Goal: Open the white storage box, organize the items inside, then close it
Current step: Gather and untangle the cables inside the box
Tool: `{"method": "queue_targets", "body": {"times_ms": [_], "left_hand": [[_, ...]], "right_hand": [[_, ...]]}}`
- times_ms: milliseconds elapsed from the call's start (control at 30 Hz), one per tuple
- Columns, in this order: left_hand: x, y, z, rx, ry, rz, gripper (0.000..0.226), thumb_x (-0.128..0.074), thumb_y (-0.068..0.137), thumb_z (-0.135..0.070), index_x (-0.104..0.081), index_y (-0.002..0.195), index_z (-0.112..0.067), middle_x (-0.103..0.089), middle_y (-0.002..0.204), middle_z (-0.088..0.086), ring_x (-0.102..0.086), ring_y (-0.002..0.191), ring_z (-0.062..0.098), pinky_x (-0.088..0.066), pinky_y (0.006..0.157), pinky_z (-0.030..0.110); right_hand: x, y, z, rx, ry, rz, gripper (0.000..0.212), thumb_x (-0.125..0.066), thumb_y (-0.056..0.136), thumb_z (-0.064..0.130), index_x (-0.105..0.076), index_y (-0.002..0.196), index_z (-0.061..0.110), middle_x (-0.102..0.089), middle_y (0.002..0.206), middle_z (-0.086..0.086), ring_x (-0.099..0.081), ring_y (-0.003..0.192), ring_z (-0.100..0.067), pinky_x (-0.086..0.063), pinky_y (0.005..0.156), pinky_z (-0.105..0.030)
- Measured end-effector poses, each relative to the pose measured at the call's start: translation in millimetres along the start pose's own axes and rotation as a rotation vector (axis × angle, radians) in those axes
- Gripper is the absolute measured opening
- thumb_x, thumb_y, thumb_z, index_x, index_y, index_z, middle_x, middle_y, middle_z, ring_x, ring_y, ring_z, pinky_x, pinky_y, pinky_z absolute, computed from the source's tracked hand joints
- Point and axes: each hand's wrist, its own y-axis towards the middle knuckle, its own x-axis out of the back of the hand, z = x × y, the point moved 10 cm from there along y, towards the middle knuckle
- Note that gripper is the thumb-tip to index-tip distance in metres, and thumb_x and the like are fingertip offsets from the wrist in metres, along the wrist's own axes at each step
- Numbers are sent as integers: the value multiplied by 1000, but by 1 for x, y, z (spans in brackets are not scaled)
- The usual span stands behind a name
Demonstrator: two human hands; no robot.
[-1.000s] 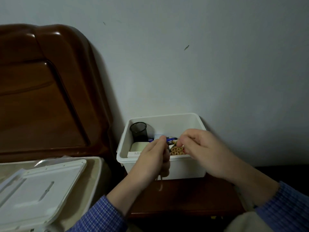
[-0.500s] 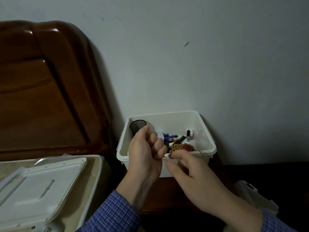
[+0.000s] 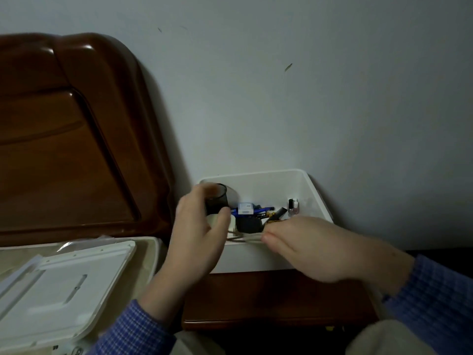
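The white storage box stands open on a wooden nightstand against the wall. Inside are a black mesh cup, a blue-and-white pack, a dark block, brown beads and a small bottle. My left hand is blurred at the box's left front, its fingers spread in a loose curve next to the cup. My right hand lies over the front rim and pinches a thin cord whose loops rest between the two hands.
The box's white lid lies flat on a cream surface at the left. A dark wooden headboard rises behind it. The nightstand top shows in front of the box. The wall closes off the back and right.
My left hand has opened from a fist and shifted left toward the cup. My right hand has moved up to the front rim, and the cord now lies looped between the hands.
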Motion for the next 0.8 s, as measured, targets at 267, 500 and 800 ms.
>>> {"method": "queue_targets", "body": {"times_ms": [267, 500, 800], "left_hand": [[-69, -28, -20, 207, -322, 492, 50, -31, 103, -55, -64, 80, -26, -59, 64, -8, -52, 58, 4, -43, 64, 29], [-83, -28, 5, 308, -410, 573, 49, -38, 105, -46, -47, 65, -20, -32, 54, -4, -26, 46, 9, -21, 43, 22], [-78, -7, 14, 462, -939, 118, 56, -34, 109, -33, -36, 53, -26, -23, 52, -7, -20, 43, 8, -22, 39, 19]], "right_hand": [[3, 20, 3, 31, -66, 185, 26, -37, 106, 21, -56, 89, 18, -55, 78, -2, -48, 69, -23, -38, 63, -36], [7, 11, -18, 22, 328, 166, 29, -45, 104, 29, -62, 82, 21, -56, 76, 6, -51, 71, -9, -46, 75, -34], [0, -1, -32, -131, 774, -333, 32, -45, 104, 24, -64, 78, 27, -55, 55, 19, -48, 53, 3, -34, 58, -21]]}}
